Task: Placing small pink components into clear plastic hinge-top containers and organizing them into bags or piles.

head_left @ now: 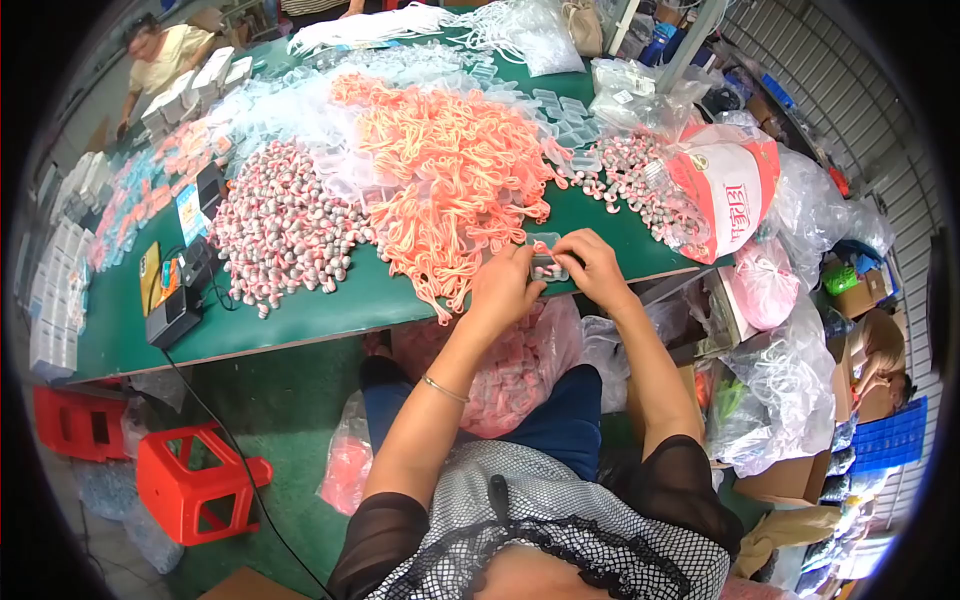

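In the head view, my forearms rise from below and angle inward, bringing both hands together at the table's [625, 235] near edge. My left hand [505, 285], backed toward me, curls its fingers and thumb nearly closed around the left side of a small clear case [545, 242]. My right hand [597, 268] arches over the case's right side, fingertips bent down to it; I cannot tell whether they pinch the case or something inside. The case sits between my hands, partly hidden by them.

Just beyond my left hand, a heap of coral cords [460, 170] crowds the grip, soft, looped and tangled. Farther left lie rounded grey-and-pink pieces [290, 225], glossy and beadlike; more spill to my right from a red-and-white bag [730, 190]. Beyond the cords, stiff transparent boxes [572, 122] scatter. Below my hands, a filmy pink bag [510, 390] bulges between my knees.
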Action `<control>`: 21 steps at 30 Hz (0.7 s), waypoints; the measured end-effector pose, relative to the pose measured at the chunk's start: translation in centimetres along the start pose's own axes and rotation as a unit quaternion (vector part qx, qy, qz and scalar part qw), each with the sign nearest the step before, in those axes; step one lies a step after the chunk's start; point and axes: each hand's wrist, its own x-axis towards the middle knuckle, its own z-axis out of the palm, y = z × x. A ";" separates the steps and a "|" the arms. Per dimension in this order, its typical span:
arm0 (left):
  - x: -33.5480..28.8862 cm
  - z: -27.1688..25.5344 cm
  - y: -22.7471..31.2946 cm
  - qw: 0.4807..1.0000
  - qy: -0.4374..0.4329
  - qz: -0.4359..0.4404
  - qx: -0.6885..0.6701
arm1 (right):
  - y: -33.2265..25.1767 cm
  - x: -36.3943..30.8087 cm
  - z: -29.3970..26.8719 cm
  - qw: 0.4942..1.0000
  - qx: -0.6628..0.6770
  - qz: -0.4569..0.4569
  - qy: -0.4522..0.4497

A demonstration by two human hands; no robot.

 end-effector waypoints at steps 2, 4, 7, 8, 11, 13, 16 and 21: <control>0.1 -0.3 0.2 0.999 -0.014 -0.035 -0.025 | 0.1 0.0 0.0 0.997 -0.045 -0.054 -0.033; 0.2 0.0 0.7 0.999 0.008 -0.033 -0.043 | -0.1 0.1 -0.7 0.996 -0.050 -0.066 -0.042; 0.0 0.1 0.9 0.998 0.036 -0.014 -0.046 | -0.4 -0.1 -0.9 0.993 -0.066 -0.090 -0.043; -0.1 0.0 0.9 0.999 0.044 0.001 -0.032 | -0.5 -0.3 -0.8 0.991 -0.078 -0.105 -0.037; 0.0 -0.5 0.8 1.000 -0.004 -0.019 -0.014 | -0.6 -0.5 -0.6 0.988 -0.086 -0.120 -0.044; 0.0 -0.5 0.7 1.000 0.005 -0.014 -0.016 | -0.5 -0.5 -0.4 0.992 -0.067 -0.101 -0.043; 0.0 -0.5 0.7 1.000 0.012 -0.012 -0.019 | -0.6 -0.5 -0.5 0.999 0.000 -0.010 -0.049; 0.0 -0.6 0.6 1.000 0.010 -0.017 -0.023 | -0.3 -0.4 -0.2 0.995 0.063 0.055 -0.059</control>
